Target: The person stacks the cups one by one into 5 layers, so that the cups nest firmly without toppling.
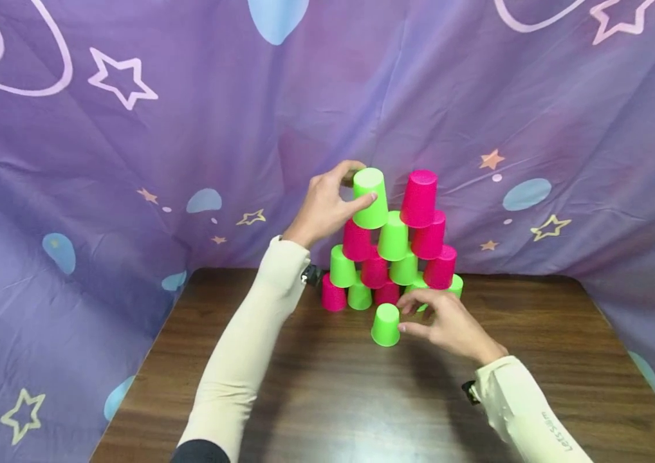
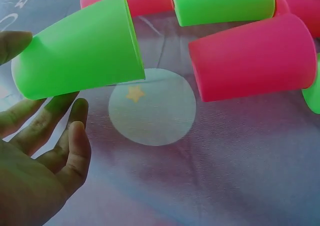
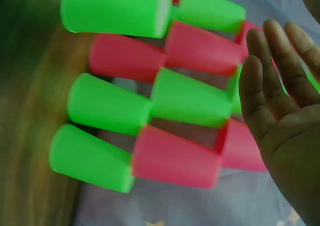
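Observation:
In the head view, my left hand (image 1: 327, 202) pinches a green cup (image 1: 370, 212) between thumb and fingers, at the upper left of a cup pyramid. The left wrist view shows a gap between this cup's rim and the pink cup (image 2: 255, 58) nearest below it. An upside-down pink cup (image 1: 420, 200) stands at the top right of the pyramid. Low in front of the pyramid, my right hand (image 1: 452, 321) has its fingers spread beside a single green cup (image 1: 386, 326), thumb tip right at its side. The right wrist view shows that palm with nothing gripped.
Stacked rows of upside-down pink and green cups (image 1: 403, 268) stand near the back of the brown wooden table (image 1: 339, 399). Right behind hangs a purple curtain (image 1: 281, 128) with stars. My right forearm crosses the table's front right.

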A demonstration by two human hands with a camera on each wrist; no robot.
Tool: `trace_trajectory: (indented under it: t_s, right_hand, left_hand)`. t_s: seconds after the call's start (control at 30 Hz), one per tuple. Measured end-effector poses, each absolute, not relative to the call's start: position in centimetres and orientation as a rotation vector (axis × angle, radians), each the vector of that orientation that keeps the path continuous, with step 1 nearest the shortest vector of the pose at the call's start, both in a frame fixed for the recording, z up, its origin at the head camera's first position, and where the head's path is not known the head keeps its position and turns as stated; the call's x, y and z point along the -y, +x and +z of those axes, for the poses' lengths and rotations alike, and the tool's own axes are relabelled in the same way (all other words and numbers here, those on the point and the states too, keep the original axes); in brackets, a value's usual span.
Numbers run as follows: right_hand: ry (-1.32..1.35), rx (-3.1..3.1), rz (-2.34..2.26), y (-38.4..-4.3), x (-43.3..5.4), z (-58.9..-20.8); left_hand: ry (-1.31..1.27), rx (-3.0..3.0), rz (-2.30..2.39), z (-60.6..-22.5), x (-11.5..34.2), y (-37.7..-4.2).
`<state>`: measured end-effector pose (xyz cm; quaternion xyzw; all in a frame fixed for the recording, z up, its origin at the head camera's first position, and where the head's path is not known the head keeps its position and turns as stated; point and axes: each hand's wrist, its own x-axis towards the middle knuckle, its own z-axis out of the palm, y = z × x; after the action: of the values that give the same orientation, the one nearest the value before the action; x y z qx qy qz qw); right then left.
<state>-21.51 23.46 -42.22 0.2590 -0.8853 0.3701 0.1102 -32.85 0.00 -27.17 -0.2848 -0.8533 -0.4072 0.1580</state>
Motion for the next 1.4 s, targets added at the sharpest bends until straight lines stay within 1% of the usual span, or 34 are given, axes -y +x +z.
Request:
trace_trajectory:
  t_s: [0.17,0.4,0.6,0.8,1.1,1.4]
  right_hand:
    - [0.678,2.700,1.100,-21.6,-23.2,-44.2]
    - [0.486,2.965,0.866,-21.6,-23.0,-46.1]
    - [0.306,3.014,0.814,-22.0,-22.5,-47.0]
    - [0.205,3.036,0.800,-22.6,-21.7,-47.7]
    - [0.122,3.026,0.871,-23.2,-20.8,-48.4]
    - [0.135,2.954,0.921,-23.9,-20.8,-49.5]
  left_hand:
    - [-0.793,2.520,-1.127,-27.0,-0.9,-33.9]
    - [-0.755,2.605,-1.077,-27.7,-2.0,-34.9]
    - [-0.737,2.655,-0.964,-27.6,-2.5,-35.1]
    - [-0.716,2.698,-0.843,-27.9,-2.5,-35.4]
    - [-0.726,2.684,-0.841,-28.1,-2.8,-35.4]
    - [-0.717,2.638,-0.878,-28.5,-2.0,-34.5]
